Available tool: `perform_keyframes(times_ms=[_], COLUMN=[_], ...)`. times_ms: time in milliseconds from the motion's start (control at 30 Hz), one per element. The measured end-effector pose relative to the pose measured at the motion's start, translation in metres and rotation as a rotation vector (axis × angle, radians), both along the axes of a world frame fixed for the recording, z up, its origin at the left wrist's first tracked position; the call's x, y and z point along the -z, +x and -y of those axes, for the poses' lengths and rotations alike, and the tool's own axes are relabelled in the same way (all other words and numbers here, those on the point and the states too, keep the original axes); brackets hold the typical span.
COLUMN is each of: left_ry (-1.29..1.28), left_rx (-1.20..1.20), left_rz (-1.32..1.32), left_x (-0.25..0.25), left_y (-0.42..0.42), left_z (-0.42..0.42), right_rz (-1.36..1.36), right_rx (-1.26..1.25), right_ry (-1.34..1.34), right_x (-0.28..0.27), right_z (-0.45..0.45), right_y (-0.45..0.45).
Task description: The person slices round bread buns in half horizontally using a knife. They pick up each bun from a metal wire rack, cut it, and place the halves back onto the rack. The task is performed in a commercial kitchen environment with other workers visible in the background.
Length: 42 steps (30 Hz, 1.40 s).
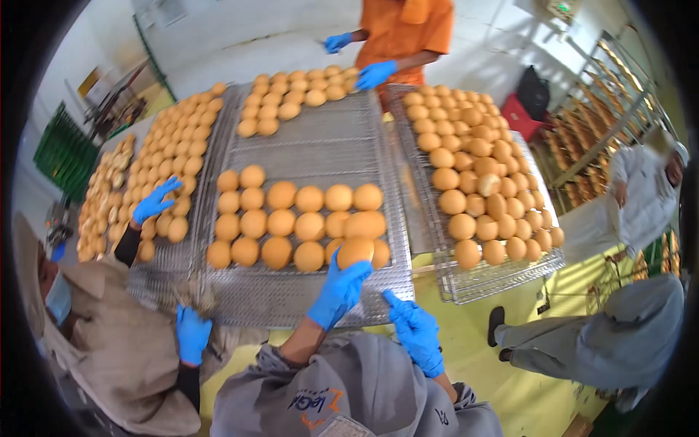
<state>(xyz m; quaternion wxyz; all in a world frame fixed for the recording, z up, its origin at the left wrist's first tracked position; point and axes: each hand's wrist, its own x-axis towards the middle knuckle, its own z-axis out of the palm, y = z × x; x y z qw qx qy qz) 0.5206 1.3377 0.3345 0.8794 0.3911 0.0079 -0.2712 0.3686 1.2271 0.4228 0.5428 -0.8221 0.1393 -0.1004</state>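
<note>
My left hand (343, 292), in a blue glove, holds a round golden-brown bun (355, 253) above the near right corner of the middle wire rack (306, 150). Another bun (365, 224) sits raised just beyond it, on top of the rows. Several rows of buns (281, 223) lie on the near half of this rack. My right hand (418, 334), also blue-gloved, is beside the perforated metal table edge (401, 273). Its fingers are curled, with one pointing forward. Whether it grips something small cannot be seen.
A right-hand wire rack (458, 284) bears heaped buns. To the left, a co-worker's gloved hand (155, 201) reaches over more buns (180, 142). Across the table, a person in orange (407, 33) touches buns at the far end. Two people stand at right near a loaded rack trolley (600, 109).
</note>
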Motion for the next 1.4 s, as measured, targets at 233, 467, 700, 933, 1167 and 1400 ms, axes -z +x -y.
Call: perform_keyframes(times_ms=[233, 467, 700, 933, 1167, 1400], left_ry=[0.362, 1.47, 1.874, 1.914, 1.091, 0.818], left_rx=[-0.425, -0.445, -0.26, -0.231, 0.105, 0.387], left_rz=[0.235, 0.863, 0.785, 0.701, 1.124, 1.297], left_x=[-0.015, 0.026, 0.079, 0.019, -0.021, 0.025], left_y=[0.104, 0.269, 0.331, 0.284, 0.179, 0.066], left_z=[-0.072, -0.079, -0.071, -0.016, 0.11, 0.227], right_rz=[0.04, -0.035, -0.047, -0.037, 0.001, -0.059], right_rx=[0.009, 0.03, 0.186, 0.339, 0.302, 0.323], right_ry=[0.038, -0.079, -0.161, -0.134, -0.115, -0.015], right_x=[0.011, 0.008, 0.006, 0.005, 0.019, 0.033], right_z=[-0.01, -0.009, -0.003, 0.029, 0.052, 0.111], right_y=[0.006, -0.001, -0.023, -0.037, -0.051, -0.086])
